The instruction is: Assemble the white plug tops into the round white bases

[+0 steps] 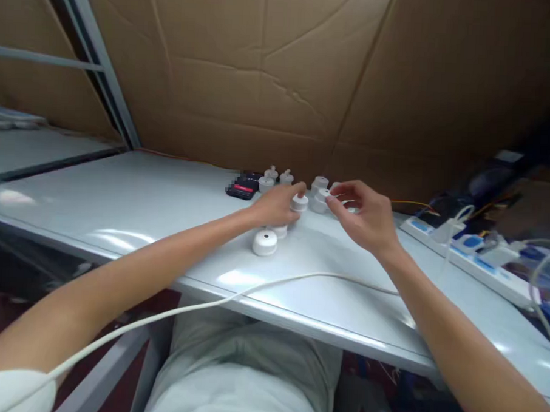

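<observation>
My left hand [279, 205] has its fingers round a small white round plastic piece [299, 203], index finger on the far side and thumb on the near side. Close to it on the tabletop, a white cap with a dark centre hole [265, 242] lies in front, and another white piece [279, 231] is partly covered by the hand. My right hand [366, 215] is curved, thumb and index finger apart, with the tips at the right edge of a stepped white piece [321, 199]. Whether they touch it is unclear. Another white piece [320, 182] stands behind.
Several white pieces with knobs, one of them here [286, 177], stand at the back beside a black phone-like object [243, 186]. A white cable [299, 276] crosses the table's front. Right is a power strip [477, 260] with plugs. A cardboard wall [243, 89] closes off the back.
</observation>
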Available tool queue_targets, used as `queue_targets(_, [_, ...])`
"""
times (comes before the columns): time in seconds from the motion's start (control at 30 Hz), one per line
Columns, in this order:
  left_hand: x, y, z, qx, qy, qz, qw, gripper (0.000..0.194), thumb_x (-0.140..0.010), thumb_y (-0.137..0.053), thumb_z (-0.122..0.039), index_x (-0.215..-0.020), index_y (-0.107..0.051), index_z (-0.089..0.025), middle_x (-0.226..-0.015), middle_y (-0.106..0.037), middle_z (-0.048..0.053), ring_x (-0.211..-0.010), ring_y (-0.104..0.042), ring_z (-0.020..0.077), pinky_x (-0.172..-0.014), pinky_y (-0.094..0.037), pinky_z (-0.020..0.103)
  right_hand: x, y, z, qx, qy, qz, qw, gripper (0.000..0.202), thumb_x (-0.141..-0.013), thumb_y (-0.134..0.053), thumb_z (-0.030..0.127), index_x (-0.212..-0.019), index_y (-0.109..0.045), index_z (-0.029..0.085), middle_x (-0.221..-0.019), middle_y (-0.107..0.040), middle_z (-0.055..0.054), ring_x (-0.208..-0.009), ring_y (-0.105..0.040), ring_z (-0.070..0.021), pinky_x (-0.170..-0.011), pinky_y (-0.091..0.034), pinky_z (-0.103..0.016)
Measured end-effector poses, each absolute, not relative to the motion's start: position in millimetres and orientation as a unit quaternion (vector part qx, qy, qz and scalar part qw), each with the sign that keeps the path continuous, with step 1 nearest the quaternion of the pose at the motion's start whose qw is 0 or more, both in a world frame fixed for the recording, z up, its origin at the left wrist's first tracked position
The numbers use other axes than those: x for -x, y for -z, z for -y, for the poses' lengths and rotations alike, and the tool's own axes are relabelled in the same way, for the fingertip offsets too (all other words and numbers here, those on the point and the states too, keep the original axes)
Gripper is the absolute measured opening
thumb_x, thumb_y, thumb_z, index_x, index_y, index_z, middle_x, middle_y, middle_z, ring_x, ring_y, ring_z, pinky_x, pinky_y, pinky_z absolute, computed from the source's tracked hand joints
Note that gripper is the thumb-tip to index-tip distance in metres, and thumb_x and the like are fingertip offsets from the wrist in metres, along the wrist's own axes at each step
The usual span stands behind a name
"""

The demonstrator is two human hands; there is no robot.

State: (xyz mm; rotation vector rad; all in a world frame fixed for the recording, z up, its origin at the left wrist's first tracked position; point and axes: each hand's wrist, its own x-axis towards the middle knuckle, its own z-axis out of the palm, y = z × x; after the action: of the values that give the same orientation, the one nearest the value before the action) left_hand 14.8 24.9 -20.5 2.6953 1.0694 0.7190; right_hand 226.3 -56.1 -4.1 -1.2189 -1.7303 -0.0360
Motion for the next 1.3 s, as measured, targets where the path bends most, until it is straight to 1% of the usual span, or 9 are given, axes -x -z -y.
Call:
queue_targets(0.27, [-42.3, -5.0, -76.9, -0.878, -0.126, -0.46, -0.045, 0.061, -0.085, -0.075, -0.035, -0.145, -0.064, -0.031, -0.153, -0.054, 0.014, -0.148, -0.042, 0.0405, -0.121, -0.035, 0.06, -235.1, 2.6, 52.6, 0.506, 0.066, 0.713, 0.481, 0.009, -0.085, -0.071, 0.031, -0.086, -0.07, 0.023, -0.088, -0.082, -0.006, -0.07, -0.074, -0.022, -0.069, -0.059, -0.035])
queue_targets(0.63, [-57.9, 0.0, -112.1, -0.877, -0.124, -0.462, -0.044, 0.068, -0.085, -0.066, -0.028, -0.153, -0.062, -0.033, -0.158, -0.05, 0.018, -0.152, -0.038, 0.045, -0.124, -0.027, 0.069, -232.9, -2.8, 56.7, 0.494, 0.043, 0.733, 0.466, 0.005, -0.085, -0.067, 0.022, -0.081, -0.069, 0.024, -0.084, -0.079, -0.005, -0.075, -0.073, -0.0241, -0.076, -0.059, -0.039])
queue_targets(0.73, [-56.7, 4.7, -115.2, -0.874, -0.112, -0.469, -0.054, 0.085, -0.083, -0.067, -0.025, -0.165, -0.045, -0.032, -0.164, -0.046, 0.019, -0.155, -0.036, 0.0441, -0.125, -0.027, 0.068, -232.1, -2.0, 57.3, 0.495, 0.032, 0.741, 0.452, 0.007, -0.085, -0.065, 0.021, -0.082, -0.07, 0.025, -0.082, -0.078, -0.004, -0.075, -0.073, -0.0242, -0.075, -0.058, -0.038])
queue_targets(0.83, [-54.0, 4.9, -115.9, -0.859, -0.102, -0.499, -0.056, 0.1, -0.083, -0.068, -0.026, -0.172, -0.025, -0.018, -0.164, -0.047, 0.025, -0.155, -0.037, 0.0427, -0.127, -0.025, 0.067, -230.8, 1.5, 57.7, 0.484, 0.021, 0.764, 0.426, 0.008, -0.086, -0.064, 0.021, -0.081, -0.069, 0.025, -0.079, -0.077, -0.003, -0.073, -0.071, -0.0234, -0.073, -0.057, -0.038])
queue_targets(0.93, [-47.9, 0.6, -111.5, -0.858, -0.081, -0.502, -0.066, 0.072, -0.086, -0.063, -0.026, -0.154, -0.053, -0.006, -0.15, -0.061, 0.028, -0.148, -0.047, 0.0424, -0.127, -0.025, 0.066, -229.4, 7.1, 58.1, 0.445, -0.002, 0.809, 0.384, 0.008, -0.088, -0.064, 0.024, -0.087, -0.072, 0.024, -0.084, -0.079, -0.005, -0.075, -0.072, -0.0235, -0.074, -0.058, -0.038])
queue_targets(1.0, [-41.6, -2.5, -104.4, -0.869, -0.072, -0.483, -0.077, 0.053, -0.086, -0.062, -0.026, -0.136, -0.066, -0.006, -0.139, -0.068, 0.026, -0.14, -0.055, 0.0423, -0.124, -0.03, 0.063, -228.1, 11.1, 58.9, 0.421, -0.012, 0.838, 0.347, 0.011, -0.089, -0.065, 0.026, -0.094, -0.075, 0.024, -0.09, -0.08, -0.006, -0.078, -0.073, -0.0243, -0.078, -0.059, -0.04])
queue_targets(1.1, [-28.7, -3.7, -87.7, -0.888, -0.083, -0.444, -0.088, 0.045, -0.086, -0.063, -0.029, -0.127, -0.068, -0.012, -0.128, -0.073, 0.021, -0.13, -0.063, 0.0411, -0.115, -0.041, 0.055, -223.0, 16.4, 61.9, 0.397, -0.034, 0.859, 0.321, 0.024, -0.093, -0.065, 0.027, -0.113, -0.078, 0.024, -0.108, -0.082, -0.008, -0.089, -0.076, -0.026, -0.087, -0.061, -0.043])
queue_targets(1.2, [-13.4, 1.2, -68.7, -0.902, -0.116, -0.41, -0.068, 0.043, -0.086, -0.066, -0.033, -0.126, -0.066, -0.018, -0.12, -0.075, 0.016, -0.118, -0.068, 0.0353, -0.102, -0.049, 0.043, -211.1, 21.3, 67.3, 0.36, -0.082, 0.876, 0.309, 0.037, -0.099, -0.062, 0.03, -0.135, -0.071, 0.028, -0.143, -0.072, -0.009, -0.123, -0.071, -0.0288, -0.105, -0.058, -0.047])
queue_targets(1.3, [-0.5, 10.2, -55.0, -0.917, -0.159, -0.366, 0.012, 0.041, -0.084, -0.067, -0.033, -0.123, -0.065, -0.02, -0.112, -0.075, 0.01, -0.106, -0.07, 0.0291, -0.092, -0.051, 0.036, -197.4, 24.8, 73.3, 0.338, -0.122, 0.893, 0.272, 0.033, -0.1, -0.063, 0.031, -0.132, -0.071, 0.029, -0.143, -0.072, -0.009, -0.128, -0.068, -0.0288, -0.107, -0.056, -0.046])
